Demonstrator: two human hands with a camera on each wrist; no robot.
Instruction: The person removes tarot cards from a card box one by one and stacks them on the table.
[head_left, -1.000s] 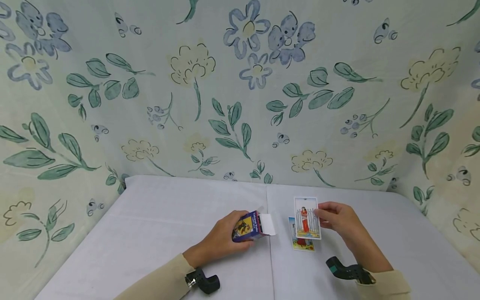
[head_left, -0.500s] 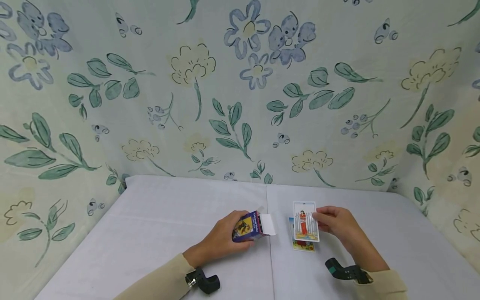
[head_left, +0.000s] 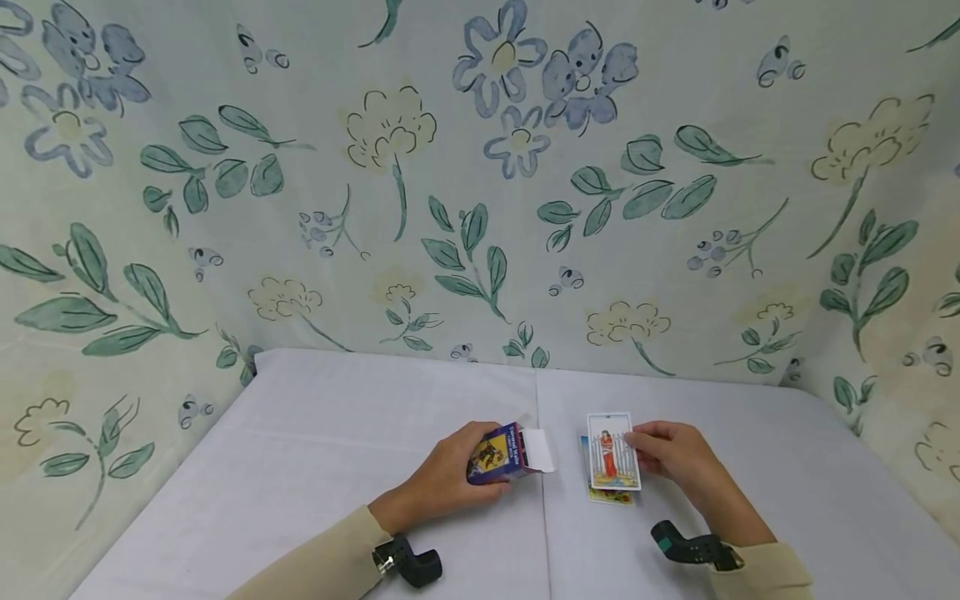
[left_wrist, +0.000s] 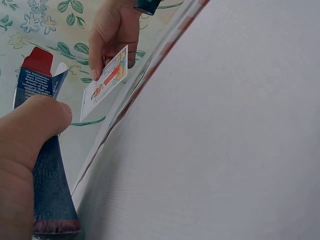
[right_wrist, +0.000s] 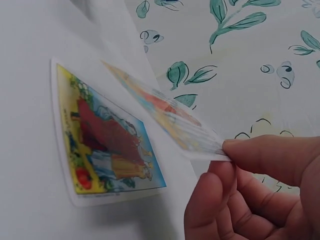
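Note:
My left hand (head_left: pixel 450 471) grips a dark blue tarot card box (head_left: pixel 495 454), its white end flap hanging open toward the right. In the left wrist view the thumb lies across the box (left_wrist: pixel 50 175), and a red flap stands up at its top. Between thumb and fingers, my right hand (head_left: pixel 678 450) pinches the edge of a tarot card (head_left: pixel 613 454) showing a red-robed figure among upright staves. Beneath it on the table lies another tarot card (right_wrist: pixel 110 140), face up and mostly covered in the head view. The right wrist view shows a gap between the two cards.
A white cloth covers the table (head_left: pixel 337 417), with a crease running down past the box. Behind and at the sides hangs a floral curtain (head_left: pixel 480 208). Each wrist wears a black camera mount, one left (head_left: pixel 412 562) and one right (head_left: pixel 690 543).
My right hand has lowered the pinched card toward the near side, so it covers more of the card beneath. The left hand and the box stay in place.

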